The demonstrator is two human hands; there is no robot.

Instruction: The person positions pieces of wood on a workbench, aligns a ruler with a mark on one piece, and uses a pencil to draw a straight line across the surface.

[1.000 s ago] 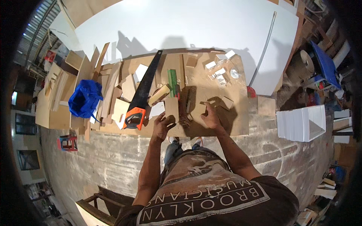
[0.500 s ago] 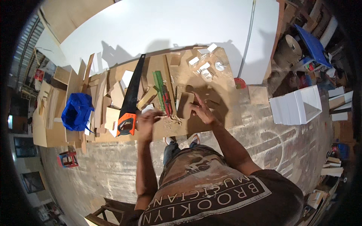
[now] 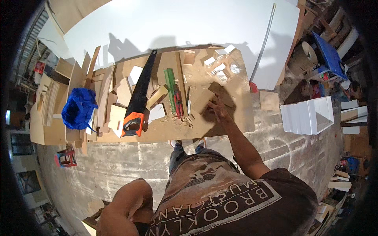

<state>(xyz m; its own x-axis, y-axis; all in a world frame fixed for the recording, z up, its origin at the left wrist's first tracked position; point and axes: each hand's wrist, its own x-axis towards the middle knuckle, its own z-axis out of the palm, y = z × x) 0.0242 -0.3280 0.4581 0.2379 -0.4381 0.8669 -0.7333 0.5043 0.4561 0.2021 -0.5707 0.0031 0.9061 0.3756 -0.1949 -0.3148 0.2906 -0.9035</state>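
Note:
My right hand [image 3: 219,112] is over the right half of the workbench, its fingers closed on the near right edge of a brown wooden block [image 3: 203,101]. My left arm [image 3: 125,200] is bent back beside my body, and its hand is hidden. A handsaw [image 3: 138,94] with a black blade and an orange handle lies left of the middle. Between saw and block are a green strip [image 3: 170,84] and a slim red-and-black tool [image 3: 178,104]. Wood shavings [image 3: 184,121] lie close to the tool's near end.
The brown board worktop [image 3: 240,106] carries a white offcut [image 3: 156,113] and several small white blocks [image 3: 219,67]. Upright boards and a blue bag [image 3: 80,109] stand at the left. A large white panel [image 3: 204,23] lies beyond; a white box [image 3: 307,115] stands right.
My left hand has withdrawn from beside the saw handle, back toward my body and out of sight. The brown block has shifted right along with my right hand.

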